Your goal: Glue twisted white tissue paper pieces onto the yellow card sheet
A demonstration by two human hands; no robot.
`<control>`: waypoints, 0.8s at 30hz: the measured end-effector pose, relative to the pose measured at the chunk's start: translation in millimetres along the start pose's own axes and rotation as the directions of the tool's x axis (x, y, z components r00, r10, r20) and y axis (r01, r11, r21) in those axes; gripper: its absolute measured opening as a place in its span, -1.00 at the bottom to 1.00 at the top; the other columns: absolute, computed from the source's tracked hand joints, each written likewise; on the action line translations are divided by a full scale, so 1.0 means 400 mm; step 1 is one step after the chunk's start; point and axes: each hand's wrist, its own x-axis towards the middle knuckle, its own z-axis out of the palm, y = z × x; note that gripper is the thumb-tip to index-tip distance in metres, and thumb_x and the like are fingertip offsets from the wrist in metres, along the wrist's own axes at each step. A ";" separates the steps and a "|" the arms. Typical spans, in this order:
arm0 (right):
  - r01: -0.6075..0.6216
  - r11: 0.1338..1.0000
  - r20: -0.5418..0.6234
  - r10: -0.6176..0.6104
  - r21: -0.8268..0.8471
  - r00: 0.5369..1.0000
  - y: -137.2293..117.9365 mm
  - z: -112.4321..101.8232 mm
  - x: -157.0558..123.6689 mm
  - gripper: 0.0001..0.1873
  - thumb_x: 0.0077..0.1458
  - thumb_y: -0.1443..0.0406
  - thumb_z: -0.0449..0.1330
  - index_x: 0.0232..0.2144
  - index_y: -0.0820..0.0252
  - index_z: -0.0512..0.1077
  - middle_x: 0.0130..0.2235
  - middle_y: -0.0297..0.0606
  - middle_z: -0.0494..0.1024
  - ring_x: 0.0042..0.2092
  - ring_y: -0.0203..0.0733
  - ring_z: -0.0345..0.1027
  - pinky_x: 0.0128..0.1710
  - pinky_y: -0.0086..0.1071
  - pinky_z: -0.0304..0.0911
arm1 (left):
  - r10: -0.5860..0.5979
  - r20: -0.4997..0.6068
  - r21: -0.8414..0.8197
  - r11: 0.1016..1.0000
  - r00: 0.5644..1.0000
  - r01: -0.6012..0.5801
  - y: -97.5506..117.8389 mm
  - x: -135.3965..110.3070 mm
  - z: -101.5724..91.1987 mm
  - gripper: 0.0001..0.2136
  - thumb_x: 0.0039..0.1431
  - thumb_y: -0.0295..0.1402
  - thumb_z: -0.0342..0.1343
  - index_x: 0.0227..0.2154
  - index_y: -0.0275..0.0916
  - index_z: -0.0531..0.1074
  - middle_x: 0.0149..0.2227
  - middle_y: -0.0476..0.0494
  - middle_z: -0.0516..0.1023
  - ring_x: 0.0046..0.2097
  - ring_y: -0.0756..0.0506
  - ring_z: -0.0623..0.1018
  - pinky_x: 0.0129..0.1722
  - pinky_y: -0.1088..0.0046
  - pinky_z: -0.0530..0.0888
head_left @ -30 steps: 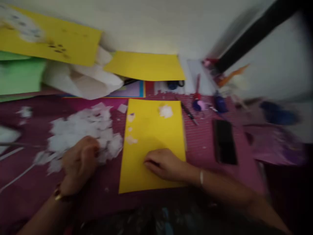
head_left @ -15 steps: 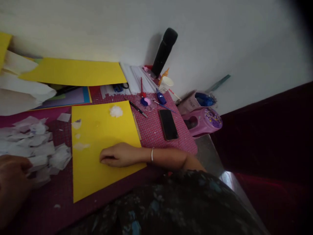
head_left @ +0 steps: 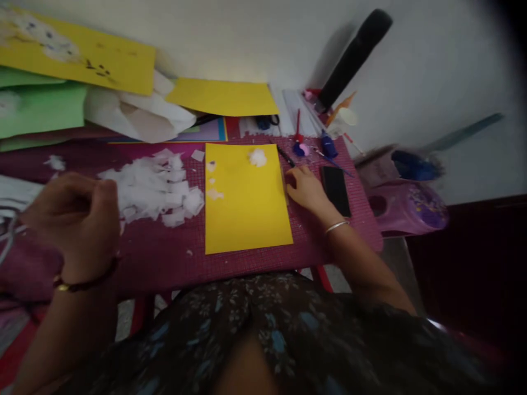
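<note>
A yellow sheet (head_left: 247, 208) lies flat on the checked magenta mat (head_left: 164, 258), with a white tissue ball (head_left: 258, 157) near its top edge and small scraps stuck on its left side. My right hand (head_left: 307, 189) rests on the mat just right of the sheet, beside a black phone (head_left: 335, 189), fingers loosely curled and holding nothing I can see. My left hand (head_left: 76, 219) is raised at the left with its fingers curled closed, and what is in it is hidden. A heap of torn white tissue pieces (head_left: 154, 186) lies between my left hand and the sheet.
More yellow sheets (head_left: 222, 97), green paper (head_left: 39, 112) and crumpled white paper (head_left: 140, 118) lean at the wall. A black pen (head_left: 285, 156), scissors (head_left: 265, 120), small blue and pink bottles (head_left: 313, 147), a black cylinder (head_left: 354, 55) and a pink case (head_left: 405, 206) crowd the right.
My right hand left the yellow sheet and moved right to the mat beside the phone. My left hand rose from the tissue heap. The view swung back left and down.
</note>
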 end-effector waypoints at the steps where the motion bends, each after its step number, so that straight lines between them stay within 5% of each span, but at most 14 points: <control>1: -0.009 0.999 0.005 0.009 -0.035 1.000 0.003 0.004 0.000 -0.63 0.14 0.40 0.13 0.00 0.27 0.50 0.09 0.10 0.50 0.09 0.14 0.42 0.12 -0.07 0.34 | -0.004 -0.021 0.028 1.000 1.000 0.004 -0.010 0.000 -0.006 -0.73 0.28 -0.18 0.11 -0.51 -0.15 0.33 -0.50 0.00 0.33 -0.42 -0.09 0.34 -0.37 0.30 0.31; 2: -0.011 0.998 0.010 0.012 -0.068 1.000 0.005 0.006 0.000 -0.59 0.12 0.41 0.13 0.03 0.27 0.50 0.12 0.10 0.48 0.10 0.15 0.42 0.12 -0.05 0.35 | 0.004 0.000 0.059 0.998 1.000 -0.004 -0.016 -0.003 -0.011 -0.70 0.25 -0.17 0.15 -0.54 -0.16 0.32 -0.52 0.02 0.33 -0.45 -0.06 0.33 -0.40 0.33 0.27; 4: -0.023 0.991 0.010 0.024 -0.129 1.000 0.011 0.008 -0.004 -0.53 0.10 0.42 0.12 0.08 0.27 0.49 0.15 0.10 0.47 0.09 0.17 0.43 0.08 -0.02 0.38 | 0.036 0.239 0.119 0.991 0.970 -0.066 -0.022 -0.016 -0.010 -0.73 0.24 -0.17 0.15 -0.51 -0.17 0.38 -0.51 0.01 0.40 -0.45 -0.05 0.38 -0.41 0.36 0.27; 8: -0.075 0.977 0.030 0.083 -0.198 0.996 0.023 -0.001 -0.018 -0.46 0.13 0.42 0.09 0.17 0.30 0.43 0.12 0.15 0.50 0.02 0.17 0.48 0.03 0.00 0.40 | 0.104 0.595 0.172 0.952 0.797 -0.252 -0.033 -0.051 0.007 -0.80 0.29 -0.19 0.05 -0.31 -0.19 0.47 -0.29 -0.16 0.56 -0.28 -0.15 0.51 -0.32 0.31 0.36; 10: -0.102 0.976 0.048 0.113 -0.193 0.992 0.026 -0.007 -0.029 -0.48 0.17 0.36 0.11 0.18 0.32 0.42 0.07 0.15 0.54 0.00 0.17 0.50 0.04 0.01 0.40 | 0.118 0.609 0.210 0.930 0.784 -0.303 -0.045 -0.063 -0.001 -0.80 0.32 -0.20 0.02 -0.28 -0.18 0.47 -0.22 -0.20 0.58 -0.20 -0.20 0.53 -0.27 0.29 0.38; 15: -0.105 0.977 0.066 0.119 -0.184 0.991 0.023 -0.010 -0.051 -0.44 0.20 0.15 0.19 0.19 0.30 0.42 0.07 0.16 0.52 -0.01 0.21 0.50 0.03 0.03 0.40 | 0.038 0.451 0.329 0.922 0.892 -0.205 -0.075 -0.081 -0.057 -0.79 0.33 -0.18 0.02 -0.33 -0.15 0.45 -0.30 -0.16 0.57 -0.24 -0.20 0.54 -0.28 0.30 0.39; 20: -0.102 0.975 0.045 0.113 -0.198 0.993 0.025 0.001 -0.040 -0.49 0.17 0.38 0.08 0.17 0.28 0.42 0.04 0.11 0.55 0.00 0.16 0.51 0.04 -0.03 0.39 | -0.025 0.562 0.315 0.931 0.827 -0.186 -0.053 -0.110 -0.031 -0.77 0.31 -0.15 0.07 -0.15 -0.16 0.48 -0.18 -0.24 0.61 -0.15 -0.26 0.58 -0.18 0.22 0.45; 24: -0.109 0.985 0.012 0.112 -0.135 0.994 0.036 0.011 -0.035 -0.56 0.22 0.31 0.10 0.13 0.29 0.45 0.00 0.09 0.57 -0.02 0.15 0.51 0.04 -0.03 0.40 | -0.150 0.567 0.450 0.880 0.810 -0.152 -0.010 -0.124 0.012 -0.66 0.21 -0.07 0.19 -0.09 -0.19 0.46 -0.15 -0.32 0.60 -0.12 -0.36 0.58 -0.21 0.16 0.47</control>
